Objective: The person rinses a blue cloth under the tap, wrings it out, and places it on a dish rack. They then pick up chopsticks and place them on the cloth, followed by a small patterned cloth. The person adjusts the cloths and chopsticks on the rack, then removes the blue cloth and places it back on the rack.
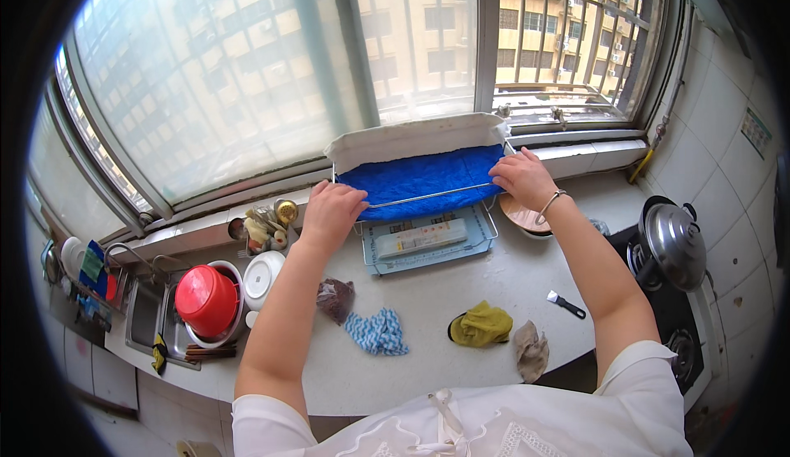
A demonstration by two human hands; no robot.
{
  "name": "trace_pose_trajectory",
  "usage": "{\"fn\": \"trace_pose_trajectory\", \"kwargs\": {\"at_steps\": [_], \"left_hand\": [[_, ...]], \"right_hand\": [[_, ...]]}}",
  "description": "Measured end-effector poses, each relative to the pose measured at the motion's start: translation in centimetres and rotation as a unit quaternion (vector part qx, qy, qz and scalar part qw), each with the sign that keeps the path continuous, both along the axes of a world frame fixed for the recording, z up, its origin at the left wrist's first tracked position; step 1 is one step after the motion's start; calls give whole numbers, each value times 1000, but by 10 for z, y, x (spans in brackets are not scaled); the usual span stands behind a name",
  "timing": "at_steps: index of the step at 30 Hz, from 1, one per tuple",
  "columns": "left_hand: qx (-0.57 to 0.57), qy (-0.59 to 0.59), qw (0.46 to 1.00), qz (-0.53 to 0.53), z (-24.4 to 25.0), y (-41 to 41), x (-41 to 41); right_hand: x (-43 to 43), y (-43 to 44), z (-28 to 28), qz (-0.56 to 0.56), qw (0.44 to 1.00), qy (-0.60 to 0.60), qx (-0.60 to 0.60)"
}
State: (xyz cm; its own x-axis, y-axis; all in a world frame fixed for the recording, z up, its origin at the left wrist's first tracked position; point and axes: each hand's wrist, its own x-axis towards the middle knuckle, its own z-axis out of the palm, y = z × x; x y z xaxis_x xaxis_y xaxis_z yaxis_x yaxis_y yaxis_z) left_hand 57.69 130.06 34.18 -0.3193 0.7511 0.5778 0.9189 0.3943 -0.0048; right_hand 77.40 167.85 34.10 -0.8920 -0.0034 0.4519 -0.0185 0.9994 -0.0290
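A blue sheet (pixel 426 173) lies over the upper tier of a wire rack (pixel 494 221) at the back of the counter, with a white cloth (pixel 413 139) raised behind it. At the rack's left end, my left hand (pixel 333 210) has its fingers on the edge of the sheet and front wire. My right hand (pixel 524 176) has its fingers at the right end of the same wire. Below, a long plastic-wrapped package (pixel 423 239) rests on a light blue printed box or board (pixel 376 259). How firmly the fingers grip is partly hidden.
Cloths (pixel 376 332), (pixel 487 324) and a scraper (pixel 566 304) lie on the white counter (pixel 432 370). Left are a sink (pixel 145 315), red basin (pixel 207 299), white bowl (pixel 263 278) and utensil holder (pixel 268 232). A lidded pan (pixel 676 247) sits on the stove at right.
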Motion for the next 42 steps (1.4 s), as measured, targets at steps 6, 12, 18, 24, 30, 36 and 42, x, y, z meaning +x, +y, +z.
{"fn": "trace_pose_trajectory", "kwargs": {"at_steps": [6,12,18,24,30,36,42], "left_hand": [[-145,-17,984,100,31,30,-35],[-447,-40,873,192,39,69,-44],[-439,-89,872,199,33,71,-56],[-176,-16,981,80,22,61,-24],[-363,-154,916,72,30,79,24],[-110,-61,992,17,22,53,33],[214,-111,969,63,-12,-50,113]], "right_hand": [[-29,-7,17,-6,998,-53,12],[-68,-25,30,-115,956,-254,93],[-80,-22,30,-125,930,-323,127],[-65,-44,20,32,986,-166,-9],[-56,-81,17,63,964,-258,-27],[-33,-77,17,119,987,21,-105],[77,-84,1,130,936,78,-317]]}}
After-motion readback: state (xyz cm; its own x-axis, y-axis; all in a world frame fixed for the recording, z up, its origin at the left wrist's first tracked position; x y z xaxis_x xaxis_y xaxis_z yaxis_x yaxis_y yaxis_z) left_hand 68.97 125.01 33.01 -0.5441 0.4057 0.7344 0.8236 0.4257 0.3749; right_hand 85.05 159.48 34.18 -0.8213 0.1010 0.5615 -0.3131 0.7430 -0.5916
